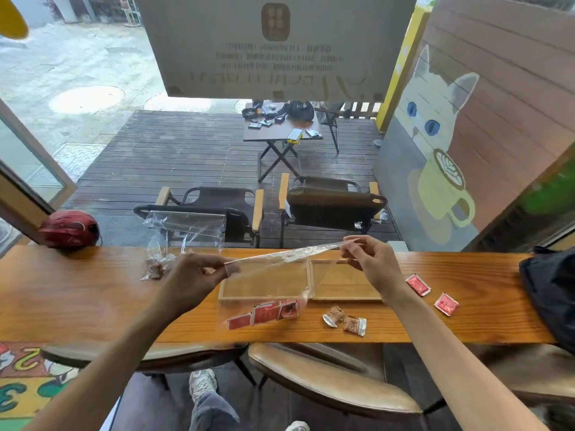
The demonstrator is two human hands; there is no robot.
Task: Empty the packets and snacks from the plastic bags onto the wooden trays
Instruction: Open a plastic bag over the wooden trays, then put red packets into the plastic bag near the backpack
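Both hands hold one clear plastic bag (pixel 280 275) by its top edge. The left hand (pixel 199 275) pinches the left corner between thumb and forefinger, and the right hand (pixel 370 262) pinches the other corner with its fingertips, so each grip is pressed together on the film. The edge is pulled taut between them and runs left to right, rising a little toward the right hand. The bag hangs down from that edge toward the person, its bottom sagging just over the near part of the worktop (pixel 77 293).

A strip of red packets (pixel 264 312) lies in the bottom of the bag, below and between the two hands, its long axis slanting up to the right. The film is hard to make out except by its glare.

Behind the bag, seen partly through it, two wooden trays (pixel 342 297) lie side by side, touching. Two brown wrapped snacks (pixel 345 320) lie loose in front of the right tray, and two loose red packets (pixel 432 295) lie right of it. A second clear bag (pixel 183 237) stands left of the trays with brown snacks in its bottom, partly hidden by the left hand.
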